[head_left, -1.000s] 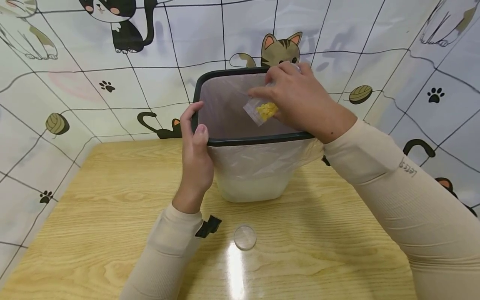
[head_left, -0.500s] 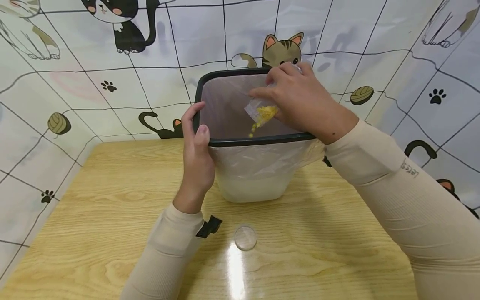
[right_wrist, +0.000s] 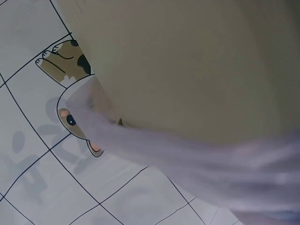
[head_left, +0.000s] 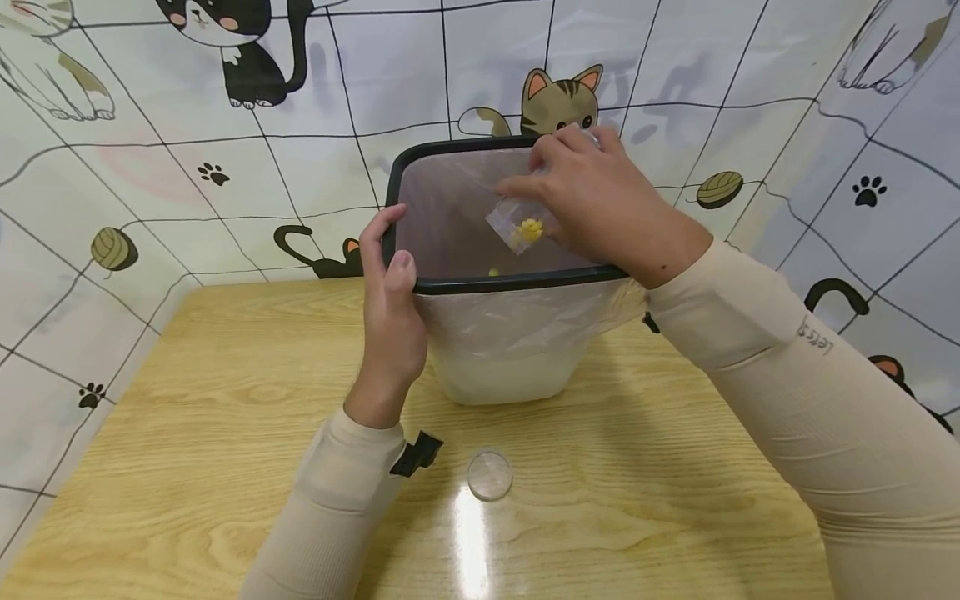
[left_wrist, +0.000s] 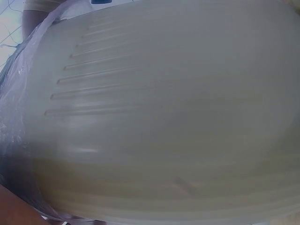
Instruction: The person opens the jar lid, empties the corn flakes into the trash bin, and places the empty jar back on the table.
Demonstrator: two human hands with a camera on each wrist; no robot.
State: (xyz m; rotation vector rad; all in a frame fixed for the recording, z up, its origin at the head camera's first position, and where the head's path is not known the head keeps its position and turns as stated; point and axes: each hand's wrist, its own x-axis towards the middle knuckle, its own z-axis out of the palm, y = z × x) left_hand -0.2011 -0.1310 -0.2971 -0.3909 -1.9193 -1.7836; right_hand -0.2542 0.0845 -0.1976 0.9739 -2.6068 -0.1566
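A pale waste bin [head_left: 504, 375] with a black rim [head_left: 517, 284] and a clear liner bag stands in the middle of the table. My left hand [head_left: 394, 312] grips its left rim. Its ribbed side wall [left_wrist: 154, 103] fills the left wrist view. My right hand [head_left: 596, 196], over the bin's right side, holds a small clear plastic container [head_left: 504, 223] tilted mouth-down above the bin. Yellow bits [head_left: 530, 231] are clumped inside near its mouth. One yellow bit [head_left: 492, 272] shows below it, just above the front rim. The right palm side is hidden.
A round clear disc [head_left: 490, 476] lies on the wooden table [head_left: 247, 400] in front of the bin, right of the left wrist. Behind stands a white cat-print wall sheet [head_left: 420, 75]; the liner's gathered edge [right_wrist: 211, 154] crosses the right wrist view.
Yellow bits have spilled from the container's mouth down into the bin, and the clump inside has shrunk. Both hands stay nearly in place.
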